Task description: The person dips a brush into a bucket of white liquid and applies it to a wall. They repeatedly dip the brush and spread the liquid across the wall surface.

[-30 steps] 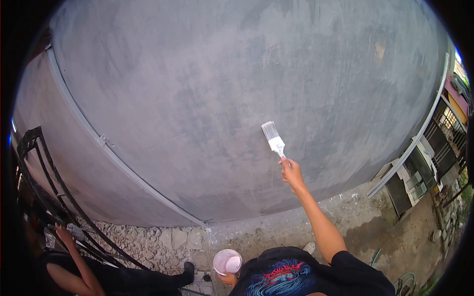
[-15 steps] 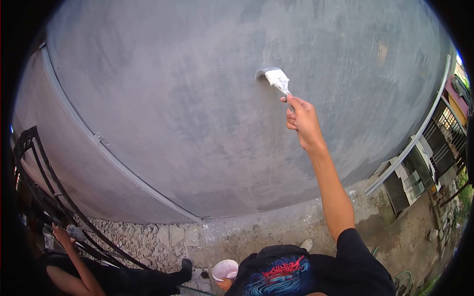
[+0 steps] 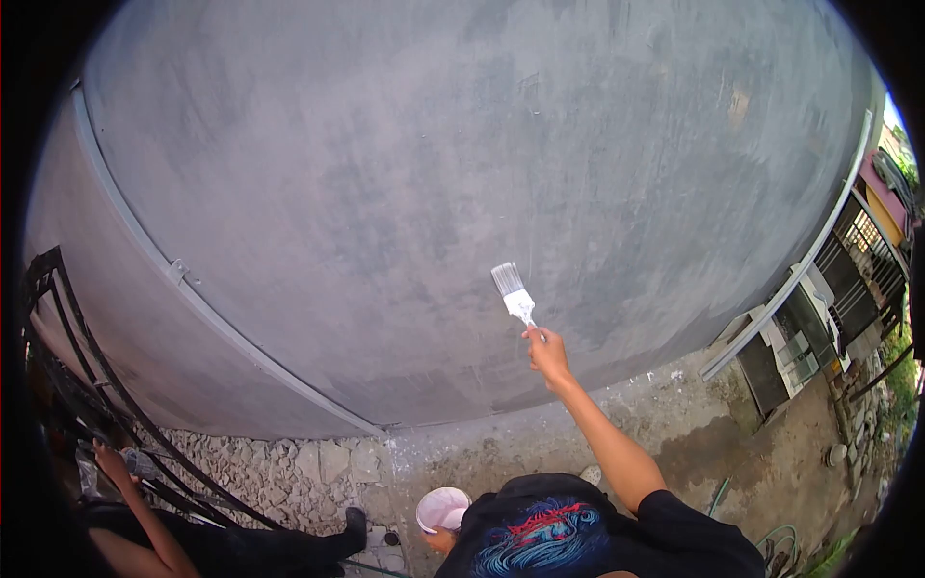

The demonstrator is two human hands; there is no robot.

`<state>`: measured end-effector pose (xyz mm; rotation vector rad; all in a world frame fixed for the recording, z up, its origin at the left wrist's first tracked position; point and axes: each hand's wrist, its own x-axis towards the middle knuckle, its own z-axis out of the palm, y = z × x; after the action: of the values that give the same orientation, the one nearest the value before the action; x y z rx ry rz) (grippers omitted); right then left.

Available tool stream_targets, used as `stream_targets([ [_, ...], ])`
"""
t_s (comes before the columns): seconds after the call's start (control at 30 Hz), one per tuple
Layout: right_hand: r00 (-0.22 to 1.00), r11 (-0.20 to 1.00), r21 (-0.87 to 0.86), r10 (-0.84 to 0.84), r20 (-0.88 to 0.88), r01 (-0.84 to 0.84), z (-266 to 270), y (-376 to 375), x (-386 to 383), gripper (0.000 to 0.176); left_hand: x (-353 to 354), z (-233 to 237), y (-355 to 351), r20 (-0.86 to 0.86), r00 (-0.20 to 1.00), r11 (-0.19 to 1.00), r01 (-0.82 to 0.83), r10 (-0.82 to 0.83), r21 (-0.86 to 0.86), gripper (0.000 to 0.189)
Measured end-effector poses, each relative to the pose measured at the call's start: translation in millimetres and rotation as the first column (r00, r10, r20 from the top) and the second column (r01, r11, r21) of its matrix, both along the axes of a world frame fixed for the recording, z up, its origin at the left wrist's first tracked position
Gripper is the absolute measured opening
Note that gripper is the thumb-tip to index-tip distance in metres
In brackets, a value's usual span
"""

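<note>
My right hand (image 3: 547, 354) is closed round the handle of a paintbrush (image 3: 515, 292) coated in white paint. The brush points up and to the left, its bristles over the lower middle of the grey wall (image 3: 405, 212). Low in the view, my left hand (image 3: 441, 539) grips a small white bucket (image 3: 442, 505) by its side, beside my black shirt. Pinkish-white paint shows inside the bucket. Part of the left hand is hidden beneath it.
At the lower left a person (image 3: 145, 520) in dark clothes is beside a black metal frame (image 3: 87, 356). Rubble (image 3: 260, 472) lies along the wall's foot. A grey pipe (image 3: 800, 270) runs down the right edge, near stacked panels (image 3: 785, 347). A hose (image 3: 785, 535) lies lower right.
My right hand has brought the paintbrush down the wall and slightly left, and its bristles now point upward. The bucket in my left hand sits slightly higher in view.
</note>
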<state>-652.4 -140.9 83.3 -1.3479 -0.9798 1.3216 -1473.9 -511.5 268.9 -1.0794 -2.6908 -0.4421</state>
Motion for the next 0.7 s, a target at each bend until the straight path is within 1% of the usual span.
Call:
stream_targets([
  [0.03, 0.999, 0.989, -0.148, -0.007, -0.041, 0.001, -30.8, -4.5, 1.4, 0.031, -1.8, 1.3, 1.6, -0.001, 1.0, 1.0, 0.0, 0.0, 0.003, 0.047],
  [0.07, 0.999, 0.99, -0.14, -0.011, -0.044, 0.005, -44.2, -8.2, 2.1, 0.031, -1.9, 0.4, 2.7, -0.003, 1.0, 1.0, 0.004, -0.004, 0.004, 0.047],
  [0.13, 0.993, 0.974, -0.223, 0.021, -0.119, -0.048, -37.5, -13.5, 2.9, 0.034, -3.2, -2.4, 4.7, -0.002, 1.0, 1.0, 0.007, -0.007, 0.011, 0.047],
  [0.17, 0.994, 0.989, -0.147, 0.009, -0.111, -0.025, -32.5, -7.2, 3.8, 0.032, -4.5, -3.1, 4.9, -0.004, 1.0, 1.0, 0.008, -0.008, 0.009, 0.047],
  [0.2, 0.994, 0.997, -0.071, -0.004, -0.106, -0.003, 10.5, -6.6, 0.1, 0.031, -4.1, -2.6, 6.0, -0.005, 1.0, 1.0, 0.011, -0.011, 0.01, 0.047],
  [0.27, 0.981, 0.994, 0.11, 0.034, -0.19, -0.013, 88.8, -3.8, -1.5, 0.032, -5.6, -2.4, 7.9, -0.004, 1.0, 1.0, 0.016, -0.016, 0.009, 0.047],
  [0.3, 0.978, 0.984, 0.174, 0.06, -0.201, -0.025, 128.4, -5.4, -2.6, 0.032, -6.8, -0.7, 9.1, -0.007, 1.0, 1.0, 0.018, -0.018, 0.006, 0.047],
  [0.37, 0.975, 0.946, 0.323, 0.103, -0.198, -0.034, 193.3, -0.5, -1.7, 0.033, -6.2, -1.4, 11.2, -0.006, 1.0, 1.0, 0.022, -0.022, 0.001, 0.047],
  [0.47, 0.976, 0.845, 0.534, 0.129, -0.177, -0.015, 260.9, 14.1, -0.8, 0.038, -6.2, -1.0, 11.1, -0.006, 1.0, 1.0, 0.02, -0.02, 0.004, 0.047],
  [0.5, 0.975, 0.846, 0.533, 0.131, -0.179, -0.015, 279.8, 13.9, 0.2, 0.038, -7.1, 0.5, 11.2, -0.009, 1.0, 1.0, 0.02, -0.02, 0.002, 0.047],
  [0.57, 0.977, 0.774, 0.633, 0.116, -0.181, 0.025, 304.8, 11.9, 0.4, 0.035, -7.2, 0.9, 11.4, -0.009, 1.0, 1.0, 0.024, -0.024, 0.004, 0.047],
  [0.67, 0.969, 0.777, 0.626, 0.103, -0.224, 0.062, 303.4, 9.0, 6.7, 0.035, -7.1, 0.9, 14.5, -0.011, 0.999, 0.999, 0.03, -0.03, 0.01, 0.047],
  [0.7, 0.969, 0.775, 0.629, 0.107, -0.223, 0.059, 293.5, 9.1, 6.0, 0.035, -6.0, -0.2, 14.4, -0.01, 1.0, 1.0, 0.029, -0.029, 0.01, 0.047],
])
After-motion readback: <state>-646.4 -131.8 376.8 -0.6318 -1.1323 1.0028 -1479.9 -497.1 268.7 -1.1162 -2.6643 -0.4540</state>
